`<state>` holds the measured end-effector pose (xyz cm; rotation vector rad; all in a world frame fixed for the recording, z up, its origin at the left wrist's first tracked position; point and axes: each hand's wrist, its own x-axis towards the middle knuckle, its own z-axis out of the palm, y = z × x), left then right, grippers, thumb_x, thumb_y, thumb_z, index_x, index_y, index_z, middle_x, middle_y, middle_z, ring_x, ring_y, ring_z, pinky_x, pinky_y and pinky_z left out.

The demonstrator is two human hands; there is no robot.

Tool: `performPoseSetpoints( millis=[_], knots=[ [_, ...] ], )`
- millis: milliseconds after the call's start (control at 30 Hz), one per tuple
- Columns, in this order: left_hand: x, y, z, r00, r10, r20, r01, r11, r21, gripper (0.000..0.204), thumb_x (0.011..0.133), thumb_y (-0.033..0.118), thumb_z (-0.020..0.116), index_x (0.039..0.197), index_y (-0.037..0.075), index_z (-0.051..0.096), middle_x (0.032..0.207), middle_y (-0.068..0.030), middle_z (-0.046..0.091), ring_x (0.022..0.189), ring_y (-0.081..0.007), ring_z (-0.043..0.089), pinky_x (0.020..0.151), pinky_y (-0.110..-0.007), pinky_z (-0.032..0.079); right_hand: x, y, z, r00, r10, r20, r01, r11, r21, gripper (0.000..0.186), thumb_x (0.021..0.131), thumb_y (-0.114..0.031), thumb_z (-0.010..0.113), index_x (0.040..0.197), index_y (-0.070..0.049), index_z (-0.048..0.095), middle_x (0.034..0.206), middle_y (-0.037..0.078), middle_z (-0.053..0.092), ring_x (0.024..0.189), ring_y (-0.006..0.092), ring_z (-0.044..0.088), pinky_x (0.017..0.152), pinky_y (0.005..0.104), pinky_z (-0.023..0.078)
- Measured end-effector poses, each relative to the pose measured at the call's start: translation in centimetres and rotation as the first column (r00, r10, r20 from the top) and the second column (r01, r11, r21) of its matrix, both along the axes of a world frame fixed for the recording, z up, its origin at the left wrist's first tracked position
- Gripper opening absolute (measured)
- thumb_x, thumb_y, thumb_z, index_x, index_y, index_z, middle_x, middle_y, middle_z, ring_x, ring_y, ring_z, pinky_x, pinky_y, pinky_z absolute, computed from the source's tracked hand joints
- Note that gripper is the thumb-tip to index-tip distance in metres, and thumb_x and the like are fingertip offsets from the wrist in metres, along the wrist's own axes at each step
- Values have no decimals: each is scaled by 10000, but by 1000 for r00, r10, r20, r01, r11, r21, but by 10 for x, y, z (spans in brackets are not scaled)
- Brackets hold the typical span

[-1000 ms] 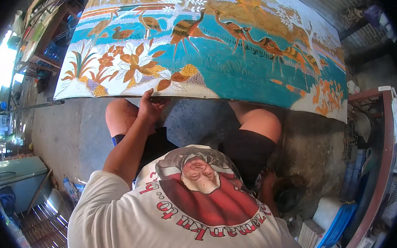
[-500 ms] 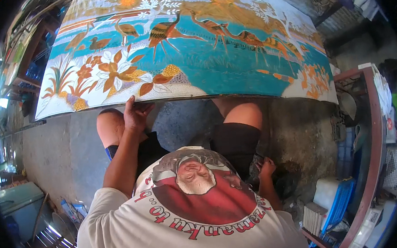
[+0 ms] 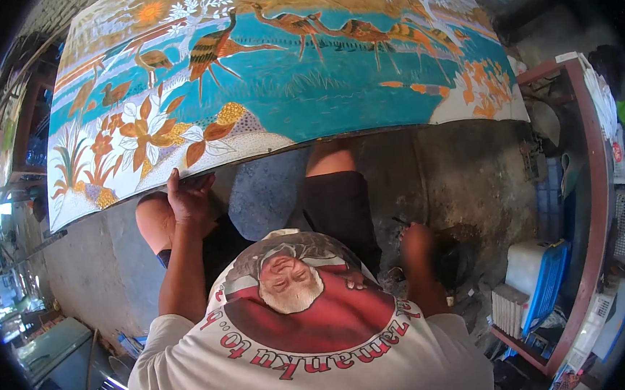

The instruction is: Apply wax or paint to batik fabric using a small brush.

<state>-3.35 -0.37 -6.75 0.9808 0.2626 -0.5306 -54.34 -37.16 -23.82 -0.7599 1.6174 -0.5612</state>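
Observation:
A large painted panel [image 3: 342, 106] with orange wading birds, turquoise water, white trees and flowers spans the upper view, above my knees. My left hand [image 3: 189, 202] is closed on its lower left edge, thumb on the front and fingers bent beneath. Low on the right, beside my thigh, my right hand [image 3: 415, 242] is blurred, closed round a thin dark stick-like tool [image 3: 401, 221]. Which end of the tool this is, I cannot make out.
A dark red wooden frame [image 3: 579, 125] runs down the right, beside a blue-and-white plastic container [image 3: 529, 281] and grey stacked pieces [image 3: 512, 308]. A pale lidded box [image 3: 55, 351] sits lower left. Grey concrete floor [image 3: 101, 275] shows below the panel. Shelving [image 3: 29, 128] lines the upper left.
My right hand has risen from low beside my leg, and the dark tool now shows in it. My left hand stays on the panel's edge; the view has shifted, tilting the panel in frame.

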Motion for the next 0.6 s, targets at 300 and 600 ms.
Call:
performPoseSetpoints(
  millis=[300, 600],
  knots=[
    [1, 0, 4, 995, 41, -90, -33, 996, 85, 636, 933, 499, 645, 1409, 101, 504, 1398, -118, 586, 1203, -371, 614, 1001, -550, 514, 30, -15, 20, 946, -22, 322, 25, 1000, -4, 255, 987, -180, 699, 1209, -64, 646, 891, 69, 664, 766, 192, 646, 716, 398, 596],
    [3, -3, 14, 996, -7, -88, 17, 993, 117, 552, 946, 498, 628, 1347, 121, 576, 1292, -99, 673, 1153, -346, 649, 1020, -506, 490, -8, -72, 56, 867, -239, 438, 281, 959, -32, 288, 1013, -286, 663, 1206, -72, 660, 877, 45, 631, 811, 208, 647, 826, 453, 583]
  ],
)
